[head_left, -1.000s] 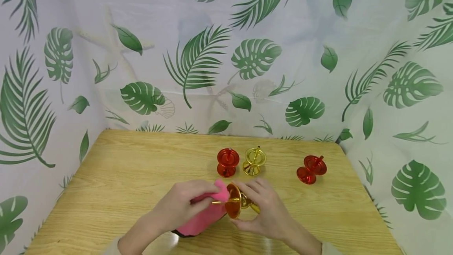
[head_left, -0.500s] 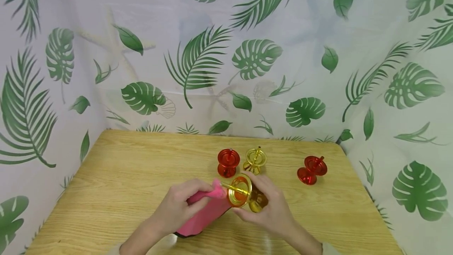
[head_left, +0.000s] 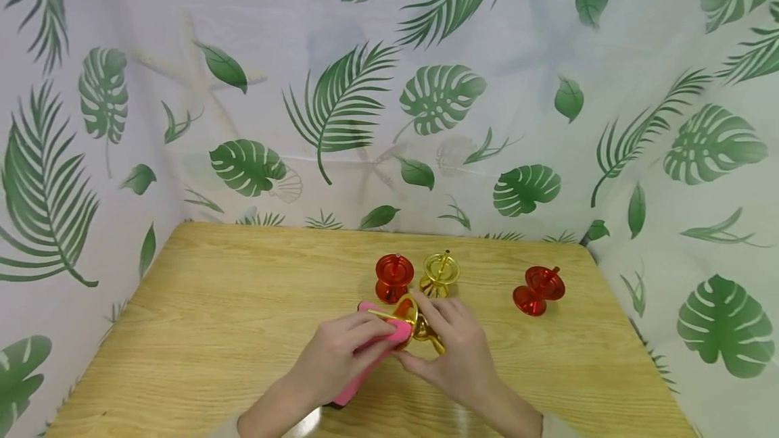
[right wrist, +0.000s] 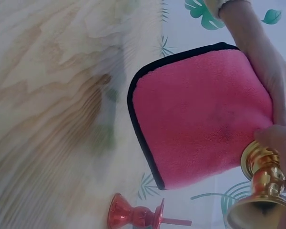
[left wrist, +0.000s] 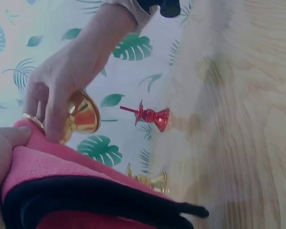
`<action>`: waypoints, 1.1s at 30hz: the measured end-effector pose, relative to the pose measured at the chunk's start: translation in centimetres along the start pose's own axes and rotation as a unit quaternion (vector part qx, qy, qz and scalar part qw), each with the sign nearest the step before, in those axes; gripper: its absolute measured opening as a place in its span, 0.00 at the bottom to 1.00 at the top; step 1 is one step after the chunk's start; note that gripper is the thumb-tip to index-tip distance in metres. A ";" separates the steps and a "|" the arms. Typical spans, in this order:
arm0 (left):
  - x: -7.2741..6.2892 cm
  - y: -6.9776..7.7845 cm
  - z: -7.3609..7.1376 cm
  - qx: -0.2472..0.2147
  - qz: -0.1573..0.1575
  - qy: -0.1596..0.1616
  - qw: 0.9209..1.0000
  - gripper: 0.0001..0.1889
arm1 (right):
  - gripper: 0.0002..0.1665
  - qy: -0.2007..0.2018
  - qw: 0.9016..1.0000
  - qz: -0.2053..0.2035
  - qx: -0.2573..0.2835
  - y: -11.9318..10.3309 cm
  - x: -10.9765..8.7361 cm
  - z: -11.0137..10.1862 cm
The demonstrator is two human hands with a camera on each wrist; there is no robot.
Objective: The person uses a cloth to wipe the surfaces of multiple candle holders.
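My left hand (head_left: 337, 353) pinches a pink cloth (right wrist: 200, 114) with black edging. Its bunched corner lies at the dish of a shiny gold candle holder, beside the holder's spike, and the rest hangs down. My right hand (head_left: 459, 350) grips this gold candle holder (right wrist: 266, 181), which is tilted on its side above the table with the dish facing left. In the left wrist view, the right hand's fingers curl round the holder, whose flared base (left wrist: 86, 114) points away from the cloth. The cloth and fingers partly hide the dish.
Behind the hands, a red candle holder (head_left: 394, 279) and a gold one (head_left: 439, 274) stand side by side on the wooden table (head_left: 243, 282). Farther right is another red candle holder (head_left: 538, 289), tilted in the head view. Leaf-patterned sheeting (head_left: 365, 107) encloses the back and sides.
The gold holder's dish has turned up toward the camera and then back leftward. My left hand has shifted right, bringing the cloth's bunched corner against the dish.
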State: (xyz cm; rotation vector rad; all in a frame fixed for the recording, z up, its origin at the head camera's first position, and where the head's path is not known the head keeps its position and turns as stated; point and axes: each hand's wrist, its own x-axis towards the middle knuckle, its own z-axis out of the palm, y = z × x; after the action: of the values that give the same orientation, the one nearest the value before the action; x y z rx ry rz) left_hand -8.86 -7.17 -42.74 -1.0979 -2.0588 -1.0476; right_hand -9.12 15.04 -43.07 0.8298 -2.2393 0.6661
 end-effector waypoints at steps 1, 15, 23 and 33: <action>0.1 0.1 0.1 0.002 -0.006 -0.002 1.000 0.12 | 0.57 0.008 1.000 -0.009 -0.010 0.0 0.0 0.1; 1.3 1.3 -0.3 -0.054 -0.039 -0.004 0.998 0.13 | 0.57 0.029 0.998 -0.031 -0.050 0.0 -0.1 -0.1; 0.7 0.8 -0.1 0.013 0.031 -0.014 0.999 0.14 | 0.53 -0.054 0.995 0.076 0.043 -0.4 0.1 -1.2; 0.0 0.1 -0.4 0.047 0.045 -0.005 0.998 0.15 | 0.48 -0.091 0.988 0.113 0.045 -0.6 0.4 -1.9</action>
State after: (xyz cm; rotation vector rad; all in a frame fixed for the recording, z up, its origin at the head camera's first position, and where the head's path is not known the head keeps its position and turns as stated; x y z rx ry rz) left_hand -8.73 -7.41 -42.48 -1.1395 -2.0247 -0.8939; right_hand -8.16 15.71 -41.39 0.7085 -2.5097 0.8308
